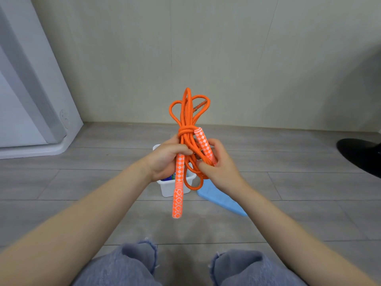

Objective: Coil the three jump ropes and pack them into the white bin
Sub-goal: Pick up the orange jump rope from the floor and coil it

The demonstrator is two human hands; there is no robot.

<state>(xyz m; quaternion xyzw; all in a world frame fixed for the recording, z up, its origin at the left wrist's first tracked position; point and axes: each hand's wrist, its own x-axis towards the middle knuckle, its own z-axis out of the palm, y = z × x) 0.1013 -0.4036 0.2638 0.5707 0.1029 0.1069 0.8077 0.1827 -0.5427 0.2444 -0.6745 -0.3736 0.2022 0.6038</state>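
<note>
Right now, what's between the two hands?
In the head view, the bundled orange jump rope runs between the left hand and the right hand; both hold it, above the white bin.

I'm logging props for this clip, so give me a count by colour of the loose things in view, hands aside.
Orange: 1, the orange jump rope, bundled and held by the left hand and the right hand
White: 1, the white bin on the floor
Blue: 2, the blue pad beside the bin, and a blue thing inside the bin, mostly hidden
Total: 4

Blue pad [221,200] on floor [82,182]
</note>
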